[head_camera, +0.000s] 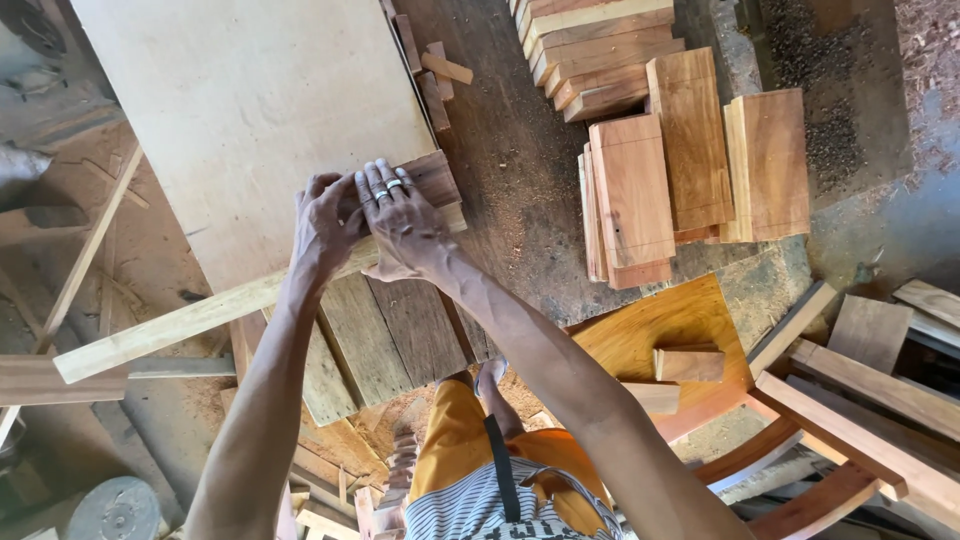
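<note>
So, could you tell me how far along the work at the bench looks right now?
Done: reddish-brown cut boards stand stacked at the bench's right side. In hand: the left hand and right hand press together on a long pale wooden strip lying across the large pale plywood sheet and grey weathered planks. Left: nothing visibly fastens the strip, and small offcuts lie loose.

Two hands, left (322, 228) and right (400, 222), rest on one long pale wooden strip (200, 315) beside one large plywood sheet (250, 110). Two rings (387, 189) show on the right hand. Three reddish boards (690, 165) stand in a group, behind them one stack of planks (600, 55); two small wooden blocks (688, 364) lie on one orange panel (670, 320).
</note>
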